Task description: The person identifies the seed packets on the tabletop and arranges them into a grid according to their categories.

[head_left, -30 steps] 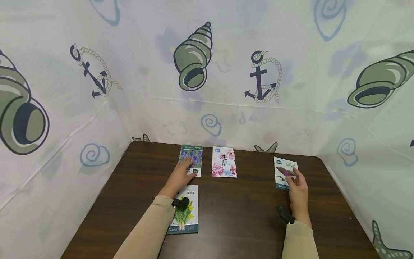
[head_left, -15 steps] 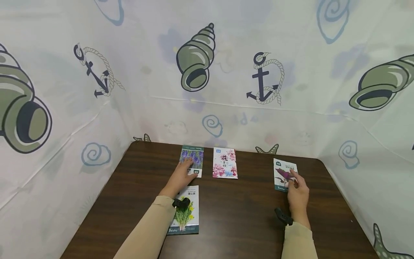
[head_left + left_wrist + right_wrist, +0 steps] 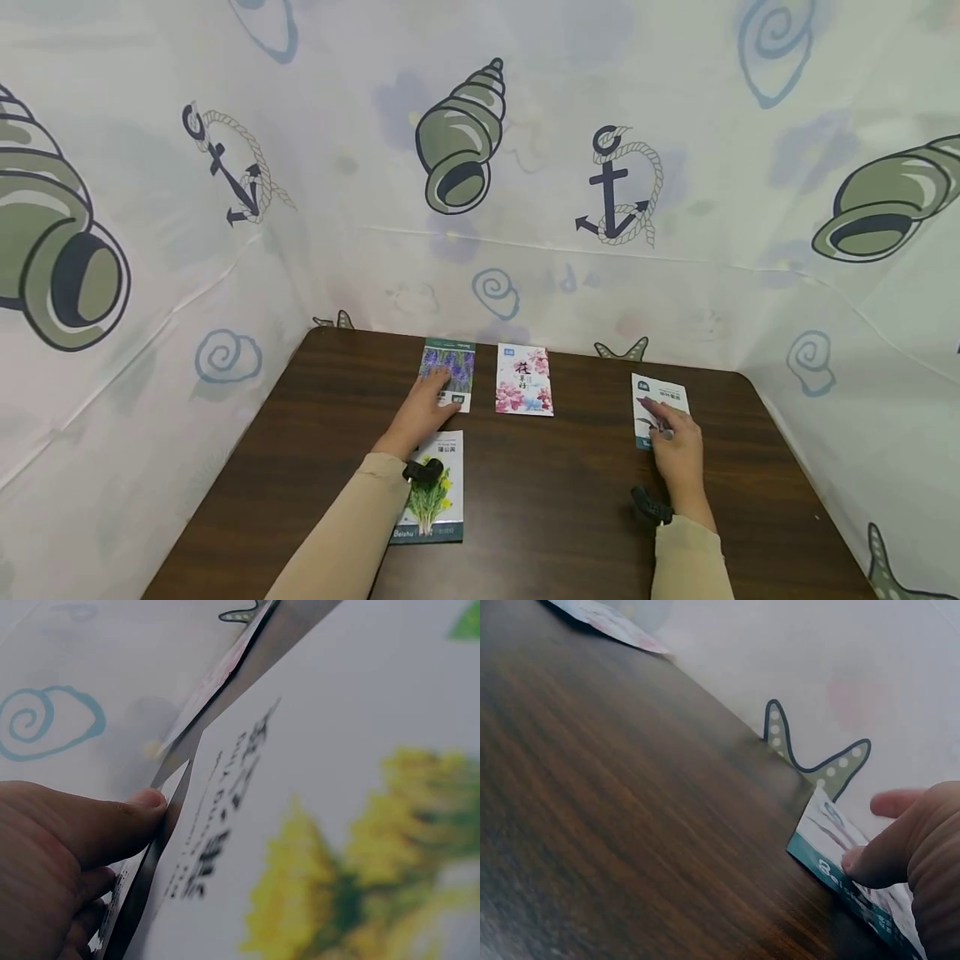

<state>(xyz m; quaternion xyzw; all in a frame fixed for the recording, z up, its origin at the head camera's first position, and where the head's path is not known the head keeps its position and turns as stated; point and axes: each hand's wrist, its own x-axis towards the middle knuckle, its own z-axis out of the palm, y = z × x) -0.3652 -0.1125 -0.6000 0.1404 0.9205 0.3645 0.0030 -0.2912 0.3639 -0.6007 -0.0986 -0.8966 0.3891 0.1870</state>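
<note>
My left hand (image 3: 422, 411) rests on a seed packet with purple lavender-like flowers (image 3: 459, 367), its fingers spread over the lower part. In the left wrist view, the thumb (image 3: 124, 817) lies along that packet's edge. Below it, a larger packet with yellow flowers and green stems (image 3: 435, 487) lies partly under my left wrist. At the right, my right hand (image 3: 678, 450) lies over a packet with a dark purple plant (image 3: 660, 388), covering much of its picture. In the right wrist view, the thumb touches this packet (image 3: 821, 825) near its green band; the other fingers are mostly hidden.
A white packet with pink blossoms (image 3: 524, 379) lies beside the lavender one, near the back edge of the dark brown wooden table (image 3: 555, 500). Pale fabric (image 3: 540, 283) printed with shells and anchors hangs close behind the table and along both sides.
The right packet has slid slightly left and towards me under my right hand, whose fingers now reach further across it. My left hand stays in place. The head view has shifted slightly.
</note>
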